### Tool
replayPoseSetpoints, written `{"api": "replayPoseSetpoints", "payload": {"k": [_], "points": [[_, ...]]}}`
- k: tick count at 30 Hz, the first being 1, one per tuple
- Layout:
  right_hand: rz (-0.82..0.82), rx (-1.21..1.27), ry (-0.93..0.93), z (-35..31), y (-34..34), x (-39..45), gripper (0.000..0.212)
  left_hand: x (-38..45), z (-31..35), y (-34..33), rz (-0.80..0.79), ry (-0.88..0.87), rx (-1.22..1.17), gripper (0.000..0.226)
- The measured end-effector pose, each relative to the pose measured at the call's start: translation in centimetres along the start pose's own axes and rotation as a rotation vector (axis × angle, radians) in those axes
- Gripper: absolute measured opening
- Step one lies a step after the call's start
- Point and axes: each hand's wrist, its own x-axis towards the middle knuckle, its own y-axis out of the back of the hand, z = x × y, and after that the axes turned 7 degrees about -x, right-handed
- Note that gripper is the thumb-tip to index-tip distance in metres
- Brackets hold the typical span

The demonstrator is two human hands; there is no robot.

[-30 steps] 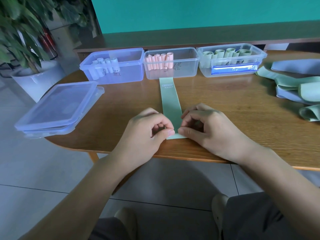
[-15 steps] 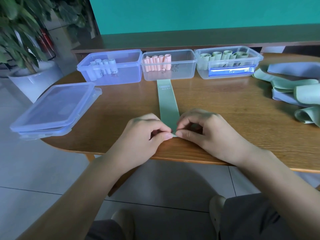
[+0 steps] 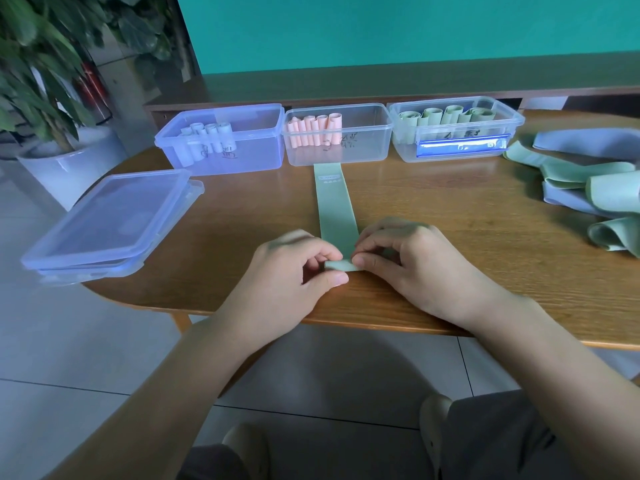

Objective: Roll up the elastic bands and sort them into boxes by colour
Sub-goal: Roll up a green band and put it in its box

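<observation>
On the wooden table [image 3: 450, 216], your left hand [image 3: 287, 271] and right hand [image 3: 412, 261] pinch the green band's [image 3: 336, 209] first turn; 3 boxes [image 3: 337, 140] part-filled, a pile [image 3: 581, 188] waits unrolled.

Dim, cool-tinted indoor light; soft shadows, wide-angle bending at edges, slight blur

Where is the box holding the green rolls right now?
In the head view, the box of green rolls stands at the table's far edge, rightmost of three, beside the pink-roll box.
</observation>
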Motion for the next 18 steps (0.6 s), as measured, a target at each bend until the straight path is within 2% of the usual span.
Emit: {"api": "replayPoseSetpoints", "payload": {"k": [5, 13, 18], "points": [[0.053, 0.013, -0.015, -0.05, -0.26, 0.11, 0.006, 0.58, -0.47, -0.25, 0.045, -0.018, 0.006, 0.014], [0.007, 0.044, -0.023, 0.32, -0.25, 0.32, 0.011, 1.01, -0.93, -0.42, 0.090, -0.022, -0.013, 0.016], [-0.015, 0.028, 0.008, 0.68, -0.09, 0.98, 0.007, 1.06, -0.40, -0.13, 0.044, 0.017, -0.023, 0.014]]}}
